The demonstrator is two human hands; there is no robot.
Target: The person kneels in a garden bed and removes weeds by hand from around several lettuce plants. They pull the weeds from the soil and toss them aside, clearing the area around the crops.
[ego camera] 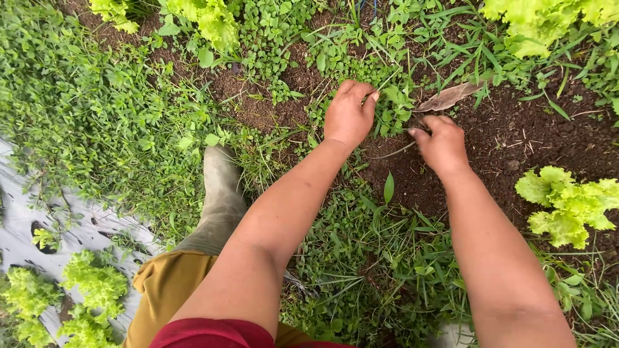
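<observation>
Reaching down over a garden bed, the left hand [349, 116] is curled around a clump of small-leaved weeds [394, 106], its fingers folded in over the stems with the thumb pressed against the leaves; the right hand [442, 144] sits just beside it, knuckles up and fingers bent into a loose fist at the base of the same clump, though whether it actually pinches a stem is hidden under the hand; the weeds stand between the two hands, rooted at the edge of a patch of dark bare soil [516, 138] that spreads to the right; a dry brown leaf [448, 98] lies on the soil just beyond the right hand; a pale green lettuce [567, 205] grows to the right of the right forearm, and more lettuce [545, 19] shows at the top right corner; dense low ground cover [97, 122] fills the left side; a grey-green rubber boot [221, 193] stands in the weeds below the left hand, with a mustard-yellow trouser leg [169, 283] above it; at the lower left, small lettuces [93, 283] poke through holes in a silver plastic mulch sheet [19, 232].
</observation>
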